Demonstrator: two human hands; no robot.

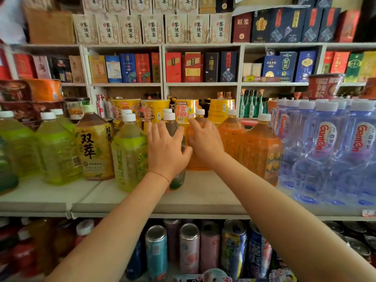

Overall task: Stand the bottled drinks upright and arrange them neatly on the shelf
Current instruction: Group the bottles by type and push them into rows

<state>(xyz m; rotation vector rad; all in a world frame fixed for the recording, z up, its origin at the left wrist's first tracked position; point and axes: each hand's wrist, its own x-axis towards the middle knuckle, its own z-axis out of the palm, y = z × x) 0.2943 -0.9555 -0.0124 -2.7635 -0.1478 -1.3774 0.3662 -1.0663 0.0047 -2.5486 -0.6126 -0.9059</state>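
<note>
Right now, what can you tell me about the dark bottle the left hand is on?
The dark bottle stands upright on the white shelf, between a green tea bottle and an orange drink bottle. It looks like clear plastic holding brownish liquid, with a white screw cap and a greenish label near its base. The left hand wraps around its front, covering most of the body; the right hand grips the orange bottle beside it.

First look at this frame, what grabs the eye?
Two bare arms reach to mid-shelf: the left hand wraps a dark bottle, the right hand holds an orange bottle. Green tea bottles stand to their left, and clear water bottles crowd the right.
</note>
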